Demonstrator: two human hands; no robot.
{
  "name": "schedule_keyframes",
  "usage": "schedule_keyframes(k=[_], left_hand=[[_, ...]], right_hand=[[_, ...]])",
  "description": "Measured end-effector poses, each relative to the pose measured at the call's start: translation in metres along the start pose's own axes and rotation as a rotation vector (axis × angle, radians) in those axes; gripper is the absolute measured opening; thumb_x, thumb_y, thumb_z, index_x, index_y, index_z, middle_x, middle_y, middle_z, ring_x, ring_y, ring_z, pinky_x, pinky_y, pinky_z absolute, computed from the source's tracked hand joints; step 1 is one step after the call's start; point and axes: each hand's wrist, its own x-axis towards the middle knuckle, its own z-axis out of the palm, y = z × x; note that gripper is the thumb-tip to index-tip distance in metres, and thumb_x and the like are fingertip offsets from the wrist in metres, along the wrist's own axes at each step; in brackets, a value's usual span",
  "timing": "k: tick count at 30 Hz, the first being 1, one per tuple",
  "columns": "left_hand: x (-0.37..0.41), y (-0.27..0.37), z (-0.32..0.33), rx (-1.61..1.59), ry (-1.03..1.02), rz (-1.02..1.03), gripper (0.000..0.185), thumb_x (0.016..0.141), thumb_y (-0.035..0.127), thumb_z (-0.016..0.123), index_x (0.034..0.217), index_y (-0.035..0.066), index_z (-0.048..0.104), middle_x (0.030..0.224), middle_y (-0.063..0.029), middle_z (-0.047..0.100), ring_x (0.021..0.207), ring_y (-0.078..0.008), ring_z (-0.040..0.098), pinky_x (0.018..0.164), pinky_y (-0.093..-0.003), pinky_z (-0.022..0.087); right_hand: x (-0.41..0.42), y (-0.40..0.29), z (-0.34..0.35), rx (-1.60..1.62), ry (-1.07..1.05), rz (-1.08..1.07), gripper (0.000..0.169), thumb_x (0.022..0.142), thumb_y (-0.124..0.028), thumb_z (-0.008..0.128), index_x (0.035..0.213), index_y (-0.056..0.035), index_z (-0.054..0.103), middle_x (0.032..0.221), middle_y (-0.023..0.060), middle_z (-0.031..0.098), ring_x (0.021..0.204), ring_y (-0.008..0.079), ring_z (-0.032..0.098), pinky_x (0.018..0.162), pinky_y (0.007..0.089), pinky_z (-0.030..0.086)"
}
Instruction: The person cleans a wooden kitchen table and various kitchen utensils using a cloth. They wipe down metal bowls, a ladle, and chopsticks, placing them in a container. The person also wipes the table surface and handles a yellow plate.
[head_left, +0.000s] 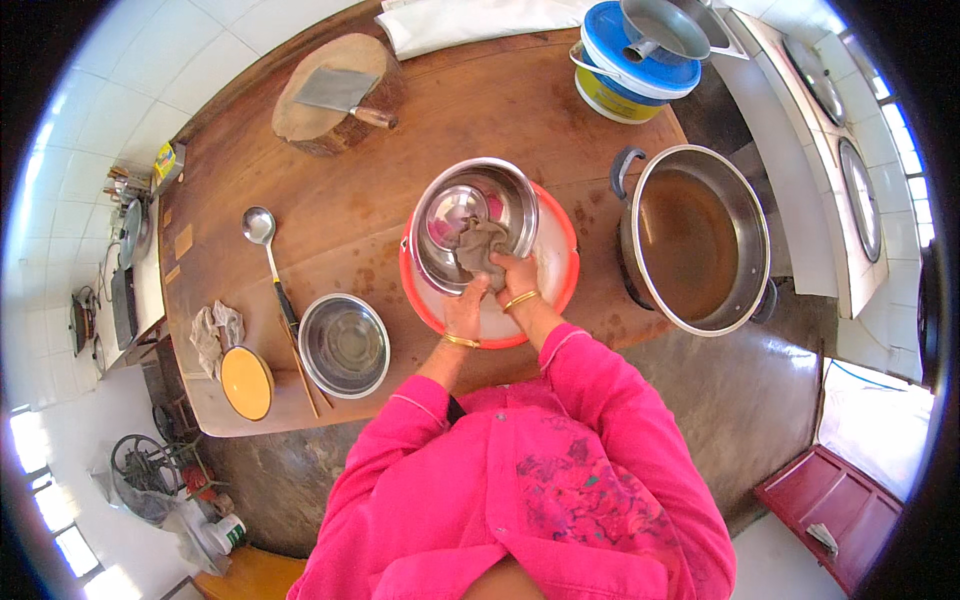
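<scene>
A shiny stainless steel basin (515, 191) is tilted over a red-rimmed plastic basin (571, 259). My left hand (463, 309) grips the steel basin at its near rim. Bunched in my right hand (519, 279), a grey-brown wet-looking cloth (480, 244) rests against the steel inside. Pale cloudy water (555, 232) shows in the plastic basin below. The fingers under the rim and the cloth are partly hidden.
A large steel pot (759, 225) stands at the right table edge. A steel bowl (345, 345), a ladle (260, 226), chopsticks (304, 375) and a yellow bowl (247, 382) lie left. Farther back are a cleaver (337, 88) on a wooden chopping block (300, 124) and a lidded bucket (611, 101).
</scene>
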Motion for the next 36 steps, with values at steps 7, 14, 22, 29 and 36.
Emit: schedule_keyframes(k=[7, 14, 22, 29, 36], left_hand=[[0.077, 0.103, -0.052, 0.600, -0.514, -0.514, 0.036, 0.079, 0.021, 0.064, 0.105, -0.004, 0.058, 0.088, -0.0086, 0.064, 0.074, -0.0146, 0.061, 0.066, -0.0269, 0.051], [0.043, 0.023, -0.035, 0.008, -0.064, -0.214, 0.037, 0.079, 0.000, 0.055, 0.115, -0.001, 0.051, 0.104, -0.0064, 0.059, 0.091, -0.0150, 0.057, 0.082, -0.0302, 0.046], [0.046, 0.008, -0.034, 0.277, -0.069, 0.056, 0.061, 0.077, 0.002, 0.052, 0.133, -0.004, 0.030, 0.134, -0.0131, 0.037, 0.124, -0.0227, 0.035, 0.104, -0.0326, 0.025], [0.030, 0.032, -0.028, 0.384, -0.187, 0.018, 0.071, 0.070, -0.002, 0.045, 0.137, -0.002, 0.022, 0.132, -0.0165, 0.038, 0.123, -0.0246, 0.036, 0.105, -0.0318, 0.024], [0.016, 0.032, -0.035, 0.584, -0.233, 0.093, 0.067, 0.070, -0.003, 0.044, 0.134, -0.003, 0.027, 0.124, -0.0192, 0.046, 0.112, -0.0283, 0.048, 0.097, -0.0327, 0.036]], right_hand=[[0.040, -0.074, -0.025, -0.710, -0.266, -0.566, 0.025, 0.068, 0.002, 0.063, 0.093, 0.0038, 0.062, 0.083, 0.0119, 0.063, 0.068, 0.0223, 0.061, 0.062, 0.0371, 0.050], [0.025, -0.020, -0.035, -0.433, 0.049, -0.056, 0.019, 0.073, -0.001, 0.061, 0.091, 0.0028, 0.059, 0.085, 0.0097, 0.063, 0.070, 0.0216, 0.061, 0.061, 0.0368, 0.050], [0.006, 0.035, -0.038, -0.635, -0.093, -0.011, 0.017, 0.080, -0.009, 0.056, 0.095, -0.0003, 0.057, 0.088, 0.0084, 0.061, 0.074, 0.0230, 0.060, 0.066, 0.0352, 0.049], [0.030, -0.003, -0.014, -0.899, -0.037, -0.484, 0.040, 0.081, -0.015, 0.058, 0.119, -0.0040, 0.049, 0.108, 0.0192, 0.053, 0.098, 0.0281, 0.053, 0.086, 0.0399, 0.043], [-0.031, -0.009, 0.045, -1.479, -0.345, -1.076, 0.029, 0.072, -0.014, 0.062, 0.101, -0.0143, 0.058, 0.113, 0.0162, 0.048, 0.105, 0.0374, 0.044, 0.091, 0.0450, 0.038]])
